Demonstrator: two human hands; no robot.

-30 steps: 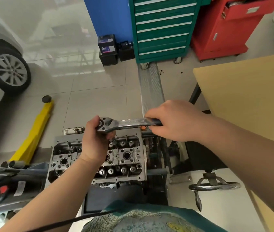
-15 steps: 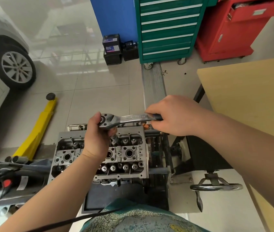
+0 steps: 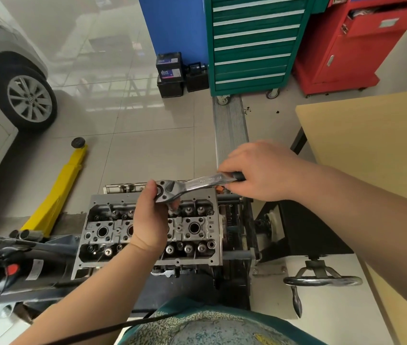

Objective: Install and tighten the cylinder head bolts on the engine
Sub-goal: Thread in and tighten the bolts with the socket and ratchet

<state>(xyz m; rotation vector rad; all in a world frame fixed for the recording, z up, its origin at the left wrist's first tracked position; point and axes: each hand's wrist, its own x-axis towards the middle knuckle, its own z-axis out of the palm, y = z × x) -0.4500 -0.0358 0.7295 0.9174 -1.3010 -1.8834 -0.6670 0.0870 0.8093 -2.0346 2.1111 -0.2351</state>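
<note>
A grey cylinder head [image 3: 192,230] with valve springs and round bores lies face-up on an engine stand below me. Over its far middle, a chrome ratchet wrench [image 3: 197,184] lies nearly level, its head to the left. My left hand [image 3: 151,220] wraps the ratchet head and the extension under it, hiding the socket and any bolt. My right hand [image 3: 259,170] is closed around the black grip at the wrench's right end.
A yellow floor jack [image 3: 58,192] lies on the tiles to the left, near a car wheel [image 3: 23,95]. A wooden table [image 3: 376,150] stands close on the right. The stand's handwheel [image 3: 322,281] is at lower right. A green drawer cabinet [image 3: 254,43] and batteries [image 3: 170,70] are far back.
The wrench handle end has lifted and swung slightly away, so the wrench now tilts up to the right. My left hand stays on the ratchet head. The camera view shifted a little.
</note>
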